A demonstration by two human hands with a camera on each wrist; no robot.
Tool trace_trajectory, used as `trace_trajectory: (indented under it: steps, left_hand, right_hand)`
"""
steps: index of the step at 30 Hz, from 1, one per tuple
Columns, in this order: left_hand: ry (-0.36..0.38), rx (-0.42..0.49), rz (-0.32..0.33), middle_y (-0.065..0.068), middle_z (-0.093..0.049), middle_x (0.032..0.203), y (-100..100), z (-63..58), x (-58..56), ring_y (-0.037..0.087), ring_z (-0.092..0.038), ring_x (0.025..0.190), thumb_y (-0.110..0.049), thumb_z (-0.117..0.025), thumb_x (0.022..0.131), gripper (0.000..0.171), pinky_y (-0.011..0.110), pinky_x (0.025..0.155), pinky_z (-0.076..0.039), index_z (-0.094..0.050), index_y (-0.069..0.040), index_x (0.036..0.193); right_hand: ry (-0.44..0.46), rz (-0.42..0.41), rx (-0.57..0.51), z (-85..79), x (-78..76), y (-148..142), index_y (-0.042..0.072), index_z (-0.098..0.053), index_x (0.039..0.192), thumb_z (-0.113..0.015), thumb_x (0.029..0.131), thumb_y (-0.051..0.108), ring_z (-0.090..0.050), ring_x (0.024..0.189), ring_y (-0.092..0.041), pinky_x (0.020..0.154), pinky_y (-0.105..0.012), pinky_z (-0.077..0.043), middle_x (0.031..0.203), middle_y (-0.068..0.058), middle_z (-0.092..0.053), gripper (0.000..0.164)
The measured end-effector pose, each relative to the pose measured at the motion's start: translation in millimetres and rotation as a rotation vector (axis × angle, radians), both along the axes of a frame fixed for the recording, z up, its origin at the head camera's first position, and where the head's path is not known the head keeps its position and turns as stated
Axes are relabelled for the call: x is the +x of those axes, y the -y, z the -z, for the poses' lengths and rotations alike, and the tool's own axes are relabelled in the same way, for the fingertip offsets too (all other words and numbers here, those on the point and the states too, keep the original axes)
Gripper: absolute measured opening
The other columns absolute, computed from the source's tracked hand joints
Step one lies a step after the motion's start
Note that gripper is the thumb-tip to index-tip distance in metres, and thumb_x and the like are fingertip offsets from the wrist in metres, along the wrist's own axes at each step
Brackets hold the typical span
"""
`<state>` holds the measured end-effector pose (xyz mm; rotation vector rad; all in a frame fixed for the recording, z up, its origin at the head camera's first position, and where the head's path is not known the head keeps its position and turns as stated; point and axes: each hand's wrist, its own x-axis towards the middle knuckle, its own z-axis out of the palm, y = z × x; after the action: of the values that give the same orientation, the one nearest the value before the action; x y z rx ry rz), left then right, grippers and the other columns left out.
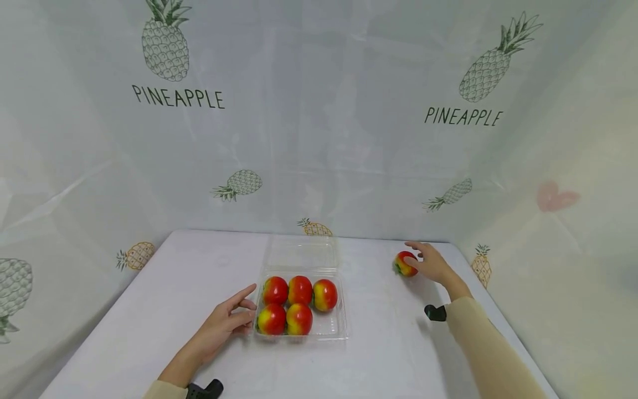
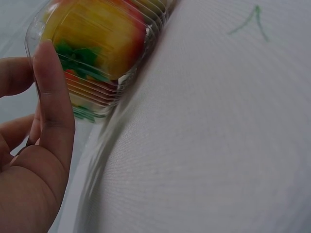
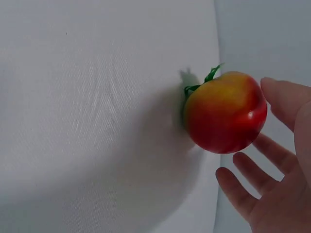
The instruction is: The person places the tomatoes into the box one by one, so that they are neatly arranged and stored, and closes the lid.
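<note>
Left hand [image 1: 225,323], lower left-centre of frame: fingers loosely extended, not closed round anything, tips at the left edge of the clear box [image 1: 330,327]. Box sits lower centre, lid [image 1: 301,253] folded back above it. Looks like thin plastic: light, flexy, slick, probably easy to dent or slide; best steadied by the side walls or a corner. Five red-yellow fruits [image 1: 300,290] inside, three in upper row, two in lower; bare spot at the box's lower right. Loose fruit [image 1: 406,264] on the table [image 1: 369,299], right of centre, green leaves toward the left. Smooth and shiny, so likely firm, a bit slippery, prone to roll; probably light. Take it round the widest part, thumb opposite fingers, clear of leaves. Right hand [image 1: 430,262], right of fruit: fingers spread around it, not closed; thumb contact can't tell.
</note>
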<state>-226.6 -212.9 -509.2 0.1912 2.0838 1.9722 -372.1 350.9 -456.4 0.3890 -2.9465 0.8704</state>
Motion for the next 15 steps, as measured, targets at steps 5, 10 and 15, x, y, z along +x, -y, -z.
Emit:
trace_trajectory:
  steps: [5, 10, 15]
  left_hand:
    - [0.001, 0.001, 0.001, 0.018, -0.050, 0.127, -0.6, -0.6, 0.5, 0.020, -0.063, 0.091, -0.017, -0.069, 0.104, 0.075, 0.029, 0.080, -0.062, -0.031, -0.010, 0.168]
    - [-0.003, -0.004, -0.003, 0.017, -0.050, 0.125, -1.1, -1.4, -0.1, 0.020, -0.063, 0.090, -0.018, -0.069, 0.104, 0.074, 0.028, 0.080, -0.063, -0.031, -0.009, 0.167]
    - [0.000, -0.003, -0.004, 0.016, -0.050, 0.126, -0.7, -0.5, 0.2, 0.019, -0.063, 0.090, -0.018, -0.069, 0.104, 0.074, 0.028, 0.080, -0.063, -0.031, -0.009, 0.167]
  right_hand:
    - [0.090, -0.017, -0.009, -0.4, -1.8, 3.4, 0.000, -0.051, 0.154, -0.065, 0.107, 0.026, -0.055, 0.126, -0.049, 0.104, -0.059, -0.054, 0.149, -0.030, -0.051, 0.055]
    - [0.166, -0.008, -0.025, 1.0, -0.4, 1.9, 0.005, -0.052, 0.154, -0.066, 0.107, 0.031, -0.054, 0.127, -0.047, 0.101, -0.056, -0.056, 0.149, -0.028, -0.051, 0.056]
    - [0.175, -0.010, -0.044, -0.6, 1.2, 1.7, 0.007, -0.054, 0.152, -0.067, 0.106, 0.032, -0.054, 0.127, -0.047, 0.101, -0.055, -0.056, 0.147, -0.026, -0.053, 0.054]
